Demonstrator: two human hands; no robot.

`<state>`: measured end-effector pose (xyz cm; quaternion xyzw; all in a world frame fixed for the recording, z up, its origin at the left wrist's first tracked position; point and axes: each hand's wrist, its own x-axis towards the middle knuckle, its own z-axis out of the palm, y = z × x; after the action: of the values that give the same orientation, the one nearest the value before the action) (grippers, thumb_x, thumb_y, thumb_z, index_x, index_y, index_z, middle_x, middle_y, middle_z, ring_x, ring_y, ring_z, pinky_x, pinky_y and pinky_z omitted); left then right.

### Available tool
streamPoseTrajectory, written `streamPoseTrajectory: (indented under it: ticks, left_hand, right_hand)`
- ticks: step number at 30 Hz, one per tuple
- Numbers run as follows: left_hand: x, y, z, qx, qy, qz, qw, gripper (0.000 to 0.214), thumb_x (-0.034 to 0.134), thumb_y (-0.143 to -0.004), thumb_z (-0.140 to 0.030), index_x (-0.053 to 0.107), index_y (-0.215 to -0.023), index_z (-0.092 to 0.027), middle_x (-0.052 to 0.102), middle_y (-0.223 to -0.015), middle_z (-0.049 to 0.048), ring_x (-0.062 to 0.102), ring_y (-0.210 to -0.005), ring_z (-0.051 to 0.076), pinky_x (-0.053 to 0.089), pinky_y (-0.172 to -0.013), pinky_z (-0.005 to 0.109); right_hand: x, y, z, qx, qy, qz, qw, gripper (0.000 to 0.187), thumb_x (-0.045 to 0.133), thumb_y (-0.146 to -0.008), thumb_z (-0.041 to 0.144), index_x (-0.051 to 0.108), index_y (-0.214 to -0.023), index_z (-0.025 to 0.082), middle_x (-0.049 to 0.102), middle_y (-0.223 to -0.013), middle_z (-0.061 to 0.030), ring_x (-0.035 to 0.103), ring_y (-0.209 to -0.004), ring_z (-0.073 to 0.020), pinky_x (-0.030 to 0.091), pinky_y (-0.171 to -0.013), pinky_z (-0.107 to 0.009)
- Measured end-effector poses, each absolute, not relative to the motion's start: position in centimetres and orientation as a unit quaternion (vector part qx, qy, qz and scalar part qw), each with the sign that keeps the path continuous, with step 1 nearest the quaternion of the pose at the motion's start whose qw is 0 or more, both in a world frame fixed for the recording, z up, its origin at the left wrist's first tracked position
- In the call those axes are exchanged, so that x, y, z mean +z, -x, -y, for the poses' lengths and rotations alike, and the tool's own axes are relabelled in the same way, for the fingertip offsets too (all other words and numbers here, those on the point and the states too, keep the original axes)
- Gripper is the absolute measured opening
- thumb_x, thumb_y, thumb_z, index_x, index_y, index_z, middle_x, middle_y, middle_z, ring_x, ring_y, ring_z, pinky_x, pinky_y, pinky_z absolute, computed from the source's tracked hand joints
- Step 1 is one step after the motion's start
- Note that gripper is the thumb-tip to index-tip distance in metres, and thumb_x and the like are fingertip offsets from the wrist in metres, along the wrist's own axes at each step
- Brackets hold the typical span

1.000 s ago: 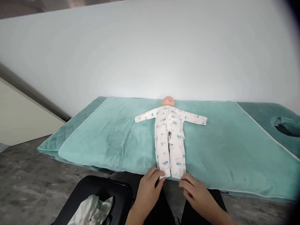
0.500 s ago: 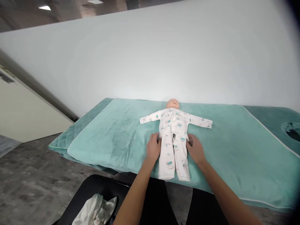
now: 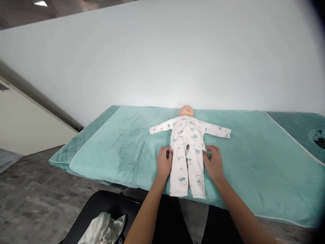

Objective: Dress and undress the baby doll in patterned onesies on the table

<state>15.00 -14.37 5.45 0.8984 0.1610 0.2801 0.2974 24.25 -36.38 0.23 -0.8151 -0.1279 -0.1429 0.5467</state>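
A baby doll (image 3: 186, 110) lies on its back on a teal mat (image 3: 122, 149), arms spread, dressed in a white printed shirt (image 3: 188, 132) and matching trousers (image 3: 187, 167). My left hand (image 3: 164, 162) rests at the doll's left hip, fingers curled on the hem of the shirt and the waist of the trousers. On the other hip my right hand (image 3: 213, 162) lies the same way, its fingers bent onto the cloth. The trouser legs hang to the mat's near edge.
The mat covers a padded table (image 3: 291, 125) with a face hole (image 3: 317, 135) at the far right, against a pale wall. A black stool (image 3: 99, 210) near my knees carries crumpled white cloth (image 3: 103, 228). Grey floor lies to the left.
Both hands moved from the trouser cuffs at the mat's near edge up to the doll's hips. In the last half second they barely shifted.
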Motion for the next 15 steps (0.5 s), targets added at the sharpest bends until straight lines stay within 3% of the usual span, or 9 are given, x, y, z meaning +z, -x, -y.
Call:
streamPoseTrajectory:
  ticks: [4, 9, 12, 15]
  left_hand:
    - [5.2, -15.2, 14.4, 0.274, -0.902, -0.147, 0.300, 0.020, 0.050, -0.098, -0.031, 0.063, -0.105, -0.019, 0.064, -0.104, 0.0077, 0.061, -0.096, 0.019, 0.048, -0.087, 0.034]
    - [4.3, -15.5, 14.3, 0.260, -0.906, -0.143, 0.301, 0.022, 0.048, -0.099, -0.032, 0.064, -0.105, -0.019, 0.067, -0.103, 0.0067, 0.062, -0.098, 0.020, 0.047, -0.087, 0.034]
    - [4.1, -15.6, 14.3, 0.255, -0.904, -0.157, 0.306, 0.021, 0.048, -0.098, -0.030, 0.064, -0.102, -0.018, 0.068, -0.100, 0.0071, 0.063, -0.095, 0.021, 0.046, -0.085, 0.035]
    - [4.1, -15.7, 14.4, 0.255, -0.901, -0.170, 0.309, 0.018, 0.048, -0.097, -0.027, 0.064, -0.100, -0.018, 0.068, -0.098, 0.0075, 0.063, -0.093, 0.021, 0.046, -0.083, 0.035]
  right_hand:
    - [3.0, -23.6, 35.4, -0.207, 0.809, 0.244, 0.492, 0.030, 0.047, -0.097, 0.030, 0.061, -0.122, 0.023, 0.058, -0.123, -0.0107, 0.052, -0.118, -0.0261, 0.043, -0.103, -0.043]
    - [6.6, -24.7, 32.0, -0.165, 0.878, 0.333, 0.301, 0.033, 0.052, -0.093, 0.019, 0.062, -0.124, 0.022, 0.061, -0.121, -0.0101, 0.052, -0.112, -0.0279, 0.041, -0.088, -0.041]
    - [7.6, -25.5, 30.7, -0.185, 0.890, 0.345, 0.232, 0.026, 0.051, -0.092, 0.011, 0.067, -0.111, 0.021, 0.064, -0.109, -0.0086, 0.052, -0.101, -0.0260, 0.037, -0.082, -0.040]
    - [7.4, -25.8, 31.2, -0.207, 0.879, 0.358, 0.239, 0.019, 0.051, -0.094, 0.012, 0.068, -0.095, 0.019, 0.063, -0.101, -0.0070, 0.052, -0.095, -0.0227, 0.035, -0.081, -0.038]
